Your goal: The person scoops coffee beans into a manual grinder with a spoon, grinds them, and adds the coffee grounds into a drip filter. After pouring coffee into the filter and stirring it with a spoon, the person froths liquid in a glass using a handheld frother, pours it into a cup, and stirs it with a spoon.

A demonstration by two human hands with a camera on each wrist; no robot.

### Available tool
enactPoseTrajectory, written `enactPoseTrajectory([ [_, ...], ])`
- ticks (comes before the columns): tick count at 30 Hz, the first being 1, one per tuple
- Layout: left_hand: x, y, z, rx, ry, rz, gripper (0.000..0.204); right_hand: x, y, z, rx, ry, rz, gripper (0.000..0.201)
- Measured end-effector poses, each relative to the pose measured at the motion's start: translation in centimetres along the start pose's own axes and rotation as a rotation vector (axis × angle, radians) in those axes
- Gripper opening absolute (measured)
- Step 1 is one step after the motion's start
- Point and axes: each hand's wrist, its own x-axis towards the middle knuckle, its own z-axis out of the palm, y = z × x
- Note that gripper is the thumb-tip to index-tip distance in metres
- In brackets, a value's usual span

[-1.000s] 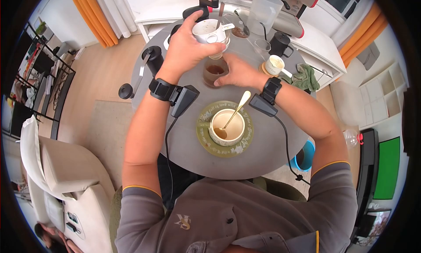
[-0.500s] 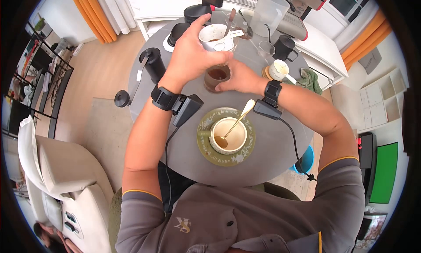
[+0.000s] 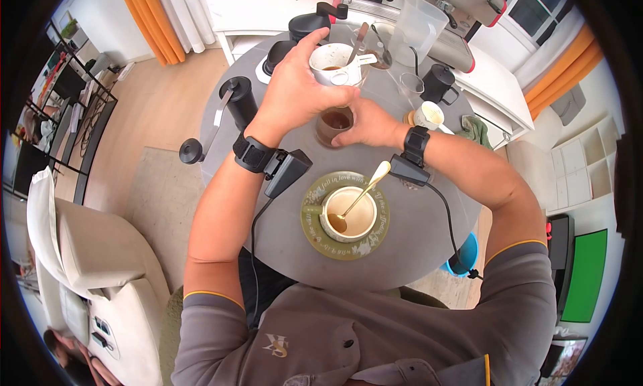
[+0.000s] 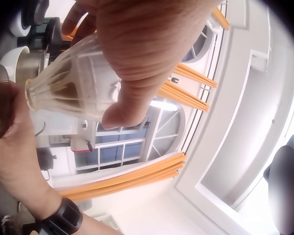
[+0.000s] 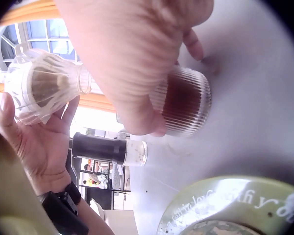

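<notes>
My left hand (image 3: 295,91) holds up a clear tapered dripper (image 4: 63,93) with a pale rim and handle, fingers and thumb around it; brown contents show through its wall. Beneath it, my right hand (image 3: 375,123) grips a ribbed glass (image 5: 186,103) of brown liquid, which stands on the grey table. In the right wrist view the dripper's narrow end is apart from the glass. Nearer my body, a cream cup (image 3: 358,205) with a gold spoon (image 3: 368,185) leaning in it sits on a green plate (image 3: 315,235).
A black grinder (image 3: 240,101) stands at the left of the table (image 3: 281,252). To the right are a small white cup (image 3: 429,115), a black pitcher (image 3: 439,83) and a green cloth (image 3: 474,130). Behind stand a clear jug (image 3: 418,24) and a coffee machine (image 3: 462,4).
The head view has shifted, so the table and its things appear slightly lower. Both hands keep their holds, and the dark stick at the dripper now leans further right.
</notes>
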Motion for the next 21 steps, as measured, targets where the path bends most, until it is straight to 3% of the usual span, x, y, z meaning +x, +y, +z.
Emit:
enactPoseTrajectory([
  [9, 0.5, 1.6, -0.6, -0.022, 0.021, 0.067, 0.101, 0.1, -0.5, -1.3, 0.103, 0.031, 0.001, 0.089],
  [12, 1.1, 2.8, -0.9, -0.009, -0.009, 0.109, 0.098, 0.1, -1.3, -2.7, 0.03, 0.121, -0.033, 0.089],
  [15, 2.2, 4.1, -0.9, 0.077, 0.009, 0.165, 0.1, 0.1, -2.1, -4.0, 0.128, 0.131, -0.109, 0.09],
  [17, 2.8, 5.6, -1.0, 0.06, -0.006, 0.173, 0.1, -0.7, -3.3, -4.8, 0.152, 0.225, -0.159, 0.065],
  [20, 3.6, 8.8, -0.8, -0.007, -0.081, 0.146, 0.099, -2.7, -5.5, -6.0, 0.205, 0.233, -0.226, 0.067],
  [21, 3.5, 10.5, -0.8, -0.004, -0.053, 0.208, 0.089, -3.8, -6.5, -6.1, 0.267, 0.247, -0.227, 0.075],
])
